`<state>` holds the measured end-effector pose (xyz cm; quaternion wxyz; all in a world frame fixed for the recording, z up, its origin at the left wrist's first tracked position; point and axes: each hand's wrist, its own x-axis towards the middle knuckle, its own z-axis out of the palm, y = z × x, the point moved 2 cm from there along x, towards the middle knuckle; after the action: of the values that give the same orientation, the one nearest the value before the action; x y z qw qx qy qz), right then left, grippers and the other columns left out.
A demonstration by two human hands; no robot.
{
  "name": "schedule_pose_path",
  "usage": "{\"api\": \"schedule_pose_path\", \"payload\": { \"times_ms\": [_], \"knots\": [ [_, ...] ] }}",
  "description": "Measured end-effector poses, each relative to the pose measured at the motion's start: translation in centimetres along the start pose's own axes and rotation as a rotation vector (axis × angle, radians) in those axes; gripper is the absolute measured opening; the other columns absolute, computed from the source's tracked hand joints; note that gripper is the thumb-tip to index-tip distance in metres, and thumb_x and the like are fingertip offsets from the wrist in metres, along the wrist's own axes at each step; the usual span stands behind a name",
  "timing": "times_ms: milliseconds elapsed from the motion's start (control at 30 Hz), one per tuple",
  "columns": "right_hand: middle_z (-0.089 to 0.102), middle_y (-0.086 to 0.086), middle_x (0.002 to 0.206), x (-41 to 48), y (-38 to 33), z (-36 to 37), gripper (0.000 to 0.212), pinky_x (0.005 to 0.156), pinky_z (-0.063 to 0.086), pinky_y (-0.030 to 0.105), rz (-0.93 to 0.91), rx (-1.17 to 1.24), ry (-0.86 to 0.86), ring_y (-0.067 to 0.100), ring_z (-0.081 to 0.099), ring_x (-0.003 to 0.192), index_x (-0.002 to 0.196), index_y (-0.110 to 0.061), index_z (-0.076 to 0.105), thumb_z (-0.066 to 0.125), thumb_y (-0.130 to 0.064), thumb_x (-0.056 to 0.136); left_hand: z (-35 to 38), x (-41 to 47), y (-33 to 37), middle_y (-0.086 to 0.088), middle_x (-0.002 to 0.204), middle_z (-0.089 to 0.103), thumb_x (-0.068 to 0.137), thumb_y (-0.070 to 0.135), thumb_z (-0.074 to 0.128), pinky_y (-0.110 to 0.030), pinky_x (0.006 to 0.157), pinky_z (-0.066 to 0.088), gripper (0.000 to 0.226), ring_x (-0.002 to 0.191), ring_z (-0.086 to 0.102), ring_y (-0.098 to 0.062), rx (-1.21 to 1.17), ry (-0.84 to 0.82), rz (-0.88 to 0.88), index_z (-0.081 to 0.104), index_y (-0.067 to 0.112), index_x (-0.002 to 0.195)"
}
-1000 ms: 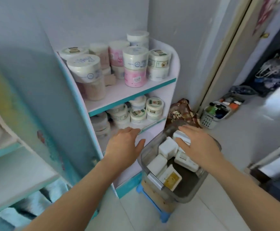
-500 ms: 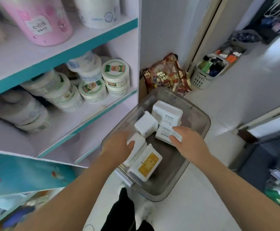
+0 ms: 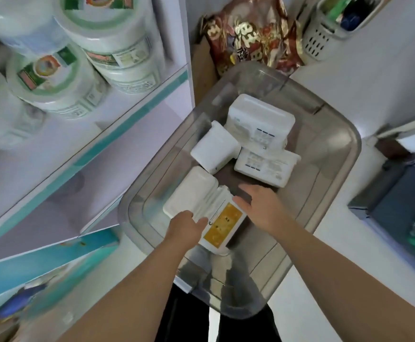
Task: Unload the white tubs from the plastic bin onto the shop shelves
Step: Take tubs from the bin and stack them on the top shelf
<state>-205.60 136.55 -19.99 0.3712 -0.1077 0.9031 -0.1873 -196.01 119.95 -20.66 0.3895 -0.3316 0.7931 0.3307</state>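
Note:
A clear grey plastic bin [image 3: 349, 149] sits below me and holds several white tubs. A plain tub [image 3: 189, 193] lies at the near left, beside one with a yellow label [image 3: 223, 225]. Further back are a square tub [image 3: 213, 146] and two with printed labels [image 3: 260, 122] [image 3: 268, 166]. My left hand [image 3: 185, 229] grips the near end of the plain tub, fingers curled out of sight and thumb across the ridged edge of the yellow-label tub. My right hand [image 3: 263, 206] hovers with spread fingers, its thumb touching that tub's far corner. The white shelf with a teal edge [image 3: 137, 112] stands to the left.
Round white jars with green labels [image 3: 53, 80] crowd the shelf. Behind the bin lie a brown and gold snack bag [image 3: 255, 33] and a white perforated basket [image 3: 324, 38]. A dark box [image 3: 399, 206] stands at right. Dark trouser legs [image 3: 184, 317] show under the bin.
The view has dropped closer to the bin. My left hand slid back to the plain tub's near end. My right hand left the printed tub and came to the yellow-label tub.

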Motion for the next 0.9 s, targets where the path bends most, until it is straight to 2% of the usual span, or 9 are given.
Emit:
{"api": "schedule_pose_path", "payload": {
  "times_ms": [133, 267, 333, 400, 500, 600, 667, 733, 900],
  "knots": [
    [0.059, 0.001, 0.130, 3.1, 0.7, 1.8, 0.053, 0.096, 0.048, 0.038, 0.005, 0.028, -0.080, 0.021, 0.056, 0.119, 0.134, -0.024, 0.050, 0.047, -0.054, 0.090, 1.7, 1.9, -0.3, -0.009, 0.135, 0.052, 0.097, 0.046, 0.044, -0.024, 0.081, 0.037, 0.055, 0.117, 0.053, -0.024, -0.060, -0.042, -0.105, 0.043, 0.007, 0.136],
    [0.051, 0.004, 0.139, 5.5, 1.1, 3.1, 0.059, 0.102, 0.043, 0.037, -0.010, 0.013, -0.181, 0.022, 0.049, 0.127, 0.146, -0.025, 0.034, 0.048, -0.048, 0.093, 3.1, 3.5, -0.6, -0.009, 0.136, 0.052, 0.096, 0.048, 0.043, -0.029, 0.088, 0.043, 0.057, 0.116, 0.054, -0.027, -0.149, -0.047, -0.185, 0.044, 0.007, 0.136],
    [0.052, 0.005, 0.138, 6.3, 1.1, 3.6, 0.059, 0.100, 0.043, 0.036, -0.033, 0.044, -0.225, 0.023, 0.049, 0.126, 0.147, -0.027, 0.031, 0.049, -0.046, 0.094, 3.7, 3.8, -0.5, -0.008, 0.135, 0.052, 0.097, 0.046, 0.042, -0.027, 0.082, 0.039, 0.055, 0.113, 0.053, -0.025, -0.191, -0.028, -0.202, 0.044, 0.007, 0.136],
    [0.055, 0.004, 0.135, 6.7, 1.3, 4.0, 0.057, 0.096, 0.045, 0.035, -0.052, 0.088, -0.264, 0.023, 0.052, 0.123, 0.146, -0.029, 0.032, 0.050, -0.044, 0.094, 4.3, 4.1, -0.1, -0.006, 0.124, 0.056, 0.097, 0.046, 0.043, -0.026, 0.077, 0.038, 0.052, 0.099, 0.054, -0.021, -0.254, -0.011, -0.216, 0.047, 0.008, 0.133],
    [0.058, 0.005, 0.127, 7.2, 1.3, 4.2, 0.050, 0.082, 0.046, 0.030, -0.053, 0.113, -0.273, 0.021, 0.058, 0.107, 0.138, -0.027, 0.041, 0.052, -0.045, 0.093, 5.0, 4.5, 0.4, -0.002, 0.103, 0.057, 0.097, 0.047, 0.042, -0.028, 0.072, 0.039, 0.049, 0.087, 0.055, -0.019, -0.308, 0.028, -0.230, 0.058, 0.009, 0.123],
    [0.061, 0.002, 0.102, 7.9, 1.2, 3.9, 0.038, 0.070, 0.048, 0.031, -0.020, 0.094, -0.261, 0.017, 0.060, 0.084, 0.116, -0.018, 0.053, 0.056, -0.045, 0.090, 5.5, 4.4, 0.2, -0.002, 0.095, 0.056, 0.097, 0.044, 0.044, -0.030, 0.076, 0.039, 0.045, 0.086, 0.053, -0.021, -0.385, 0.065, -0.263, 0.062, 0.007, 0.116],
    [0.061, 0.001, 0.089, 8.3, 1.3, 3.7, 0.032, 0.064, 0.045, 0.027, 0.009, 0.054, -0.257, 0.015, 0.059, 0.078, 0.099, -0.014, 0.058, 0.059, -0.044, 0.088, 5.7, 4.2, 0.1, -0.004, 0.097, 0.058, 0.096, 0.042, 0.048, -0.030, 0.077, 0.041, 0.044, 0.088, 0.053, -0.022, -0.433, 0.086, -0.282, 0.063, 0.006, 0.115],
    [0.060, 0.002, 0.086, 8.6, 1.7, 3.6, 0.030, 0.062, 0.043, 0.025, 0.028, -0.025, -0.260, 0.015, 0.058, 0.076, 0.090, -0.012, 0.058, 0.062, -0.042, 0.086, 6.0, 4.2, 0.1, -0.008, 0.106, 0.063, 0.094, 0.041, 0.052, -0.031, 0.079, 0.043, 0.043, 0.095, 0.057, -0.025, -0.467, 0.096, -0.294, 0.064, 0.005, 0.116],
    [0.065, 0.011, 0.094, 8.3, 2.4, 3.3, 0.040, 0.072, 0.049, 0.034, 0.046, -0.124, -0.293, 0.023, 0.063, 0.085, 0.099, -0.001, 0.063, 0.065, -0.038, 0.084, 6.4, 4.2, -0.4, -0.009, 0.116, 0.065, 0.084, 0.044, 0.067, -0.035, 0.089, 0.049, 0.050, 0.104, 0.060, -0.027, -0.581, 0.070, -0.344, 0.065, 0.007, 0.118]
  ]
}}
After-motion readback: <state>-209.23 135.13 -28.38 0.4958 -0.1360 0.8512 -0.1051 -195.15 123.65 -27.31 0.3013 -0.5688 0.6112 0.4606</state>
